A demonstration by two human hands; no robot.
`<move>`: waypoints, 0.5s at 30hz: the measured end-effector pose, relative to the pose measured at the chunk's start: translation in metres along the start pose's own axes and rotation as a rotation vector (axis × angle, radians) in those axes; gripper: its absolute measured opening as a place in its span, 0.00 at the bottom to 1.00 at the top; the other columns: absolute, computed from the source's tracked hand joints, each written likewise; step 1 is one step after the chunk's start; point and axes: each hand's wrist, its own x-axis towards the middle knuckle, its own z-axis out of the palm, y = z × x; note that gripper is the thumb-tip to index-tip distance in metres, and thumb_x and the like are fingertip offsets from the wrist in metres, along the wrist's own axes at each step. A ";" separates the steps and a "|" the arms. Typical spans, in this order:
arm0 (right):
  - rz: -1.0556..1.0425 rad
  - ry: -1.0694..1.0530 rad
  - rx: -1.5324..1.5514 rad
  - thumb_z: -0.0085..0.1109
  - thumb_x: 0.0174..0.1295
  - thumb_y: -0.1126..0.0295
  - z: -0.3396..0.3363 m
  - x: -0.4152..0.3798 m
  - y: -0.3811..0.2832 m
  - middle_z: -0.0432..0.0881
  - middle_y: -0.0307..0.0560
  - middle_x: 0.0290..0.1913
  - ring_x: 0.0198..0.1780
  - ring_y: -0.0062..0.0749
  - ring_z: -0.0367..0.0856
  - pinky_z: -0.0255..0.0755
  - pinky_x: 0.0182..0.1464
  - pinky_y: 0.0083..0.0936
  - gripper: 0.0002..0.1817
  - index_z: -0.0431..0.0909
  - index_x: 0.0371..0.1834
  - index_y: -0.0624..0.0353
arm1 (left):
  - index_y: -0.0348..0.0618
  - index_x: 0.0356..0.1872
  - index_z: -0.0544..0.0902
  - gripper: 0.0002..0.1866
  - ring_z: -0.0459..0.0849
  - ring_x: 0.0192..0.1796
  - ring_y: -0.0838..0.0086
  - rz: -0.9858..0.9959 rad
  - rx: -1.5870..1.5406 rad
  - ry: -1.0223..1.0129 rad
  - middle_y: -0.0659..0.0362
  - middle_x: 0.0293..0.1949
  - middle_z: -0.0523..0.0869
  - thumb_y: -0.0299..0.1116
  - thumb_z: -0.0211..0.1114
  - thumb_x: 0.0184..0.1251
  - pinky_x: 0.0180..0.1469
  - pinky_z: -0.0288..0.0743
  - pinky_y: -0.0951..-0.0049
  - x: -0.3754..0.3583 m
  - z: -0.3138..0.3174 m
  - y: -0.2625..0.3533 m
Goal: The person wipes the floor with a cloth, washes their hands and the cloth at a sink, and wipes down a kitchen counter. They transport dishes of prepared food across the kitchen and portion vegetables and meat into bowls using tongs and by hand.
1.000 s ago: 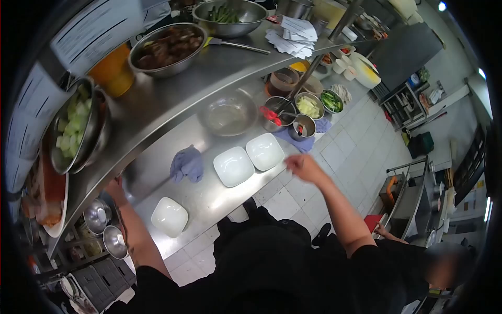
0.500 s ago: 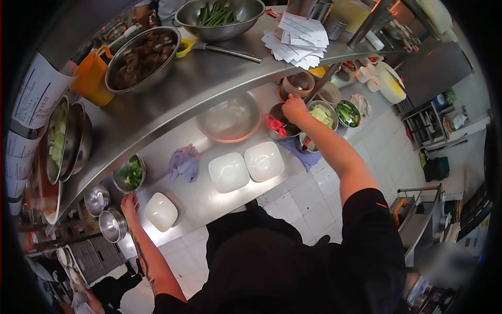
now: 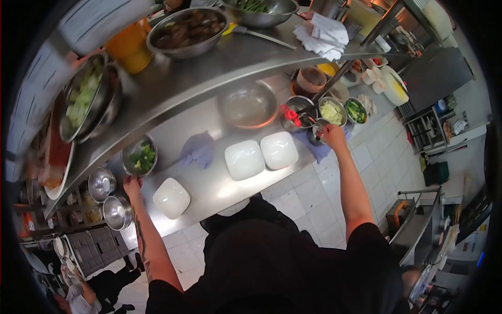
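Note:
My left hand (image 3: 133, 185) has its fingers closed at the near rim of a metal bowl (image 3: 130, 168) holding chopped greens (image 3: 143, 157). My right hand (image 3: 335, 136) is at a small metal container (image 3: 316, 137) with utensils standing in it. Its fingers are pinched together there; what is between them is too small to make out. Beside that container are a metal pot (image 3: 288, 127) with red slices (image 3: 291, 115), a bowl of pale chopped vegetable (image 3: 332, 112) and a bowl of green slices (image 3: 356, 111). Two white square bowls (image 3: 244, 160) stand side by side between my hands.
Another white bowl (image 3: 171, 198) sits near my left forearm, by stacked metal bowls (image 3: 117, 212). A purple cloth (image 3: 197, 150) and a wide metal bowl (image 3: 248, 104) lie on the counter. The steel shelf (image 3: 230, 68) above carries a bowl of brown food (image 3: 188, 30) and paper slips (image 3: 324, 37).
My right hand has moved from the tall brown container at the back toward me, to the small utensil container. My left hand has come up to the greens bowl's rim. The view has shifted.

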 end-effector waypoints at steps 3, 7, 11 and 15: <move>-0.015 0.279 0.028 0.55 0.66 0.65 0.012 -0.030 -0.016 0.85 0.57 0.31 0.34 0.50 0.85 0.75 0.36 0.43 0.12 0.84 0.37 0.61 | 0.41 0.51 0.75 0.16 0.83 0.26 0.77 0.078 -0.046 -0.022 0.58 0.31 0.85 0.30 0.69 0.66 0.26 0.76 0.80 0.014 -0.001 -0.014; 0.003 0.281 0.575 0.51 0.74 0.65 0.019 -0.121 -0.138 0.80 0.43 0.26 0.27 0.25 0.76 0.70 0.31 0.27 0.13 0.82 0.41 0.62 | 0.34 0.62 0.69 0.27 0.84 0.27 0.74 -0.011 -0.128 -0.093 0.54 0.33 0.84 0.29 0.70 0.65 0.28 0.78 0.76 -0.024 0.002 0.005; -0.090 -0.174 0.776 0.46 0.77 0.69 0.072 -0.223 -0.302 0.76 0.37 0.27 0.26 0.20 0.69 0.65 0.31 0.20 0.12 0.79 0.45 0.61 | 0.41 0.60 0.76 0.22 0.77 0.39 0.82 0.421 0.229 -0.012 0.60 0.41 0.83 0.42 0.67 0.72 0.40 0.74 0.76 -0.088 -0.017 0.010; -0.492 -0.271 0.754 0.53 0.72 0.72 0.119 -0.288 -0.431 0.81 0.52 0.30 0.30 0.40 0.82 0.73 0.35 0.35 0.05 0.75 0.41 0.61 | 0.42 0.49 0.78 0.11 0.73 0.34 0.85 0.028 -0.182 -0.540 0.66 0.35 0.80 0.36 0.64 0.74 0.35 0.68 0.81 -0.208 -0.014 0.062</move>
